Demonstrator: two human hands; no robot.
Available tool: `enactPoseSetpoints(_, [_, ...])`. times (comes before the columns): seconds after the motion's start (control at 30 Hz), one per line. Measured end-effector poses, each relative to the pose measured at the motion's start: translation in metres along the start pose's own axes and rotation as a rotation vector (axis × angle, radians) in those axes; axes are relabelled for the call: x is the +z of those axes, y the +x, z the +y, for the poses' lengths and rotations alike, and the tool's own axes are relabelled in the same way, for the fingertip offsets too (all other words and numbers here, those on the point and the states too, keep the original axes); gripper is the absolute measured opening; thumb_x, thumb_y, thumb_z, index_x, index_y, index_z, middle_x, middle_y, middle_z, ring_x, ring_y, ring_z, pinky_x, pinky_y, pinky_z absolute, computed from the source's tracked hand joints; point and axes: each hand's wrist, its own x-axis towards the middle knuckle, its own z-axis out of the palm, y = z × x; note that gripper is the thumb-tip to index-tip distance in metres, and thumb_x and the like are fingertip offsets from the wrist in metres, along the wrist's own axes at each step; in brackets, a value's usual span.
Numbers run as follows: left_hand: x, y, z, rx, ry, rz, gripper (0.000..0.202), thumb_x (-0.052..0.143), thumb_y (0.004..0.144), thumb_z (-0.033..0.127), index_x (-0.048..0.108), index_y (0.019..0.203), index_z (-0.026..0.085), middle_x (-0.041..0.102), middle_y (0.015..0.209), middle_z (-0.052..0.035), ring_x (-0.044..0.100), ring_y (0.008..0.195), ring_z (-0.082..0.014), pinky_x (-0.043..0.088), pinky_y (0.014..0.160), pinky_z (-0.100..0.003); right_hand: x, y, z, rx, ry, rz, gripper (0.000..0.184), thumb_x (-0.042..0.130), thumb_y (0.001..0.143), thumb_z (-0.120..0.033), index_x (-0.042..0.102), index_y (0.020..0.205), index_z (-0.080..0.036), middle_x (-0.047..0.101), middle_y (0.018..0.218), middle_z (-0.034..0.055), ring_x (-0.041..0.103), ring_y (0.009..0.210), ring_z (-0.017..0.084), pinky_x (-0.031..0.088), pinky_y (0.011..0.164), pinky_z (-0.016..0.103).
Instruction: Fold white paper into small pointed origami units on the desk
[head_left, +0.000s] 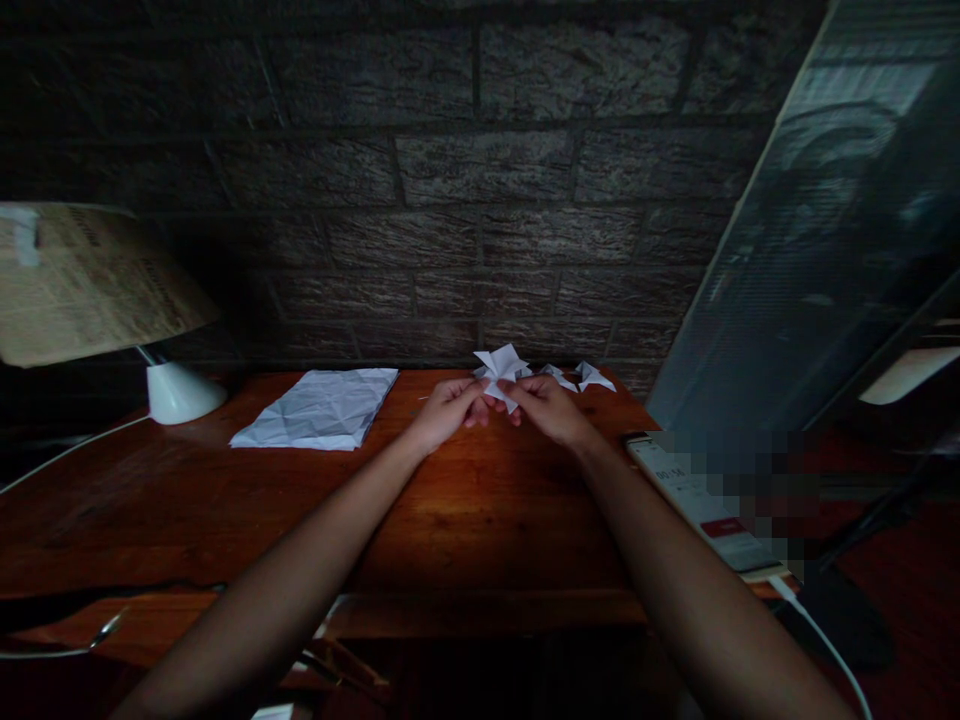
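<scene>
Both my hands meet at the far middle of a wooden table (487, 500). My left hand (444, 410) and my right hand (546, 405) are closed in a pinch on a small folded white paper figure (501, 368) with several pointed flaps. The paper sticks up above my fingertips. Just to its right lie two smaller folded white paper pieces (585, 377) on the table, close to the brick wall.
A creased white paper sheet (319, 408) lies flat at the left. A white-based desk lamp (176, 390) with a paper-covered shade stands at far left. A phone (701, 495) with a cable lies at the right edge. A tilted dark panel (817, 230) rises on the right.
</scene>
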Motion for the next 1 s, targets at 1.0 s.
enactPoseSetpoints(1.0, [-0.011, 0.003, -0.001, 0.083, 0.056, 0.185, 0.03, 0.085, 0.062, 0.039, 0.074, 0.076, 0.015, 0.057, 0.056, 0.0028, 0.045, 0.051, -0.0075, 0.03, 0.049, -0.022, -0.005, 0.004, 0.008, -0.114, 0.01, 0.028, 0.039, 0.069, 0.077, -0.056, 0.072, 0.077, -0.017, 0.065, 0.061, 0.0002, 0.056, 0.056, 0.013, 0.041, 0.054, 0.024])
